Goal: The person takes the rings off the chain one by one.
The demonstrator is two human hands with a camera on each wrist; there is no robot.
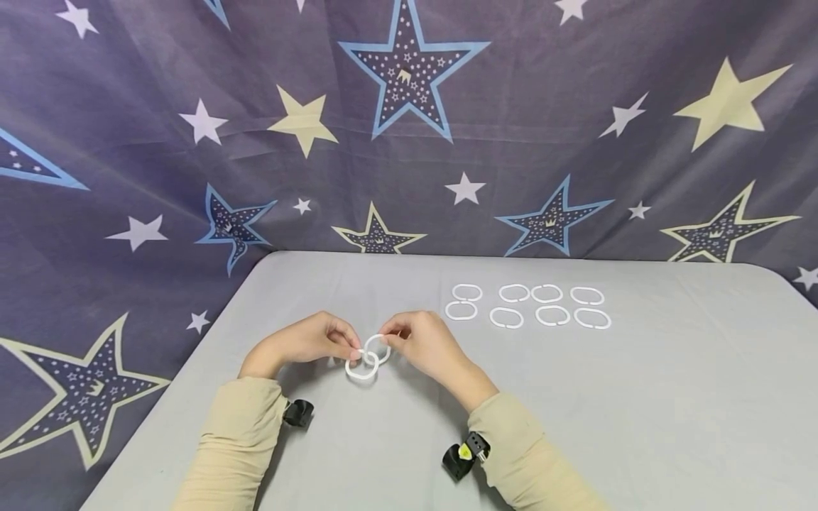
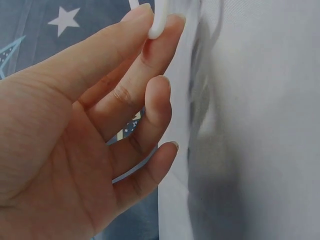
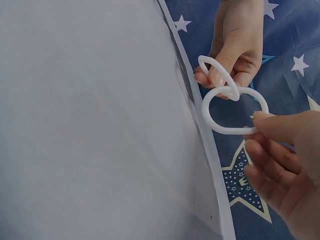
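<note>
My left hand (image 1: 313, 339) pinches a white oval shower curtain ring (image 1: 361, 377) between thumb and fingertips. In the left wrist view only a short piece of this ring (image 2: 160, 21) shows at the top. A second white curtain ring (image 3: 207, 111) is pinched by my right hand (image 1: 429, 345) at one end, between thumb and index finger. The two rings cross and loop through each other, as the right wrist view shows. Both hands are raised over the left part of the table, close together, with the rings between them.
Several more white curtain rings (image 1: 507, 326) lie in two rough rows at the back right of the grey-covered table (image 1: 639, 411). Some show small gaps. Behind the table hangs a dark star-patterned cloth (image 1: 409, 170). Black wrist cameras (image 1: 298, 413) sit at both sleeves.
</note>
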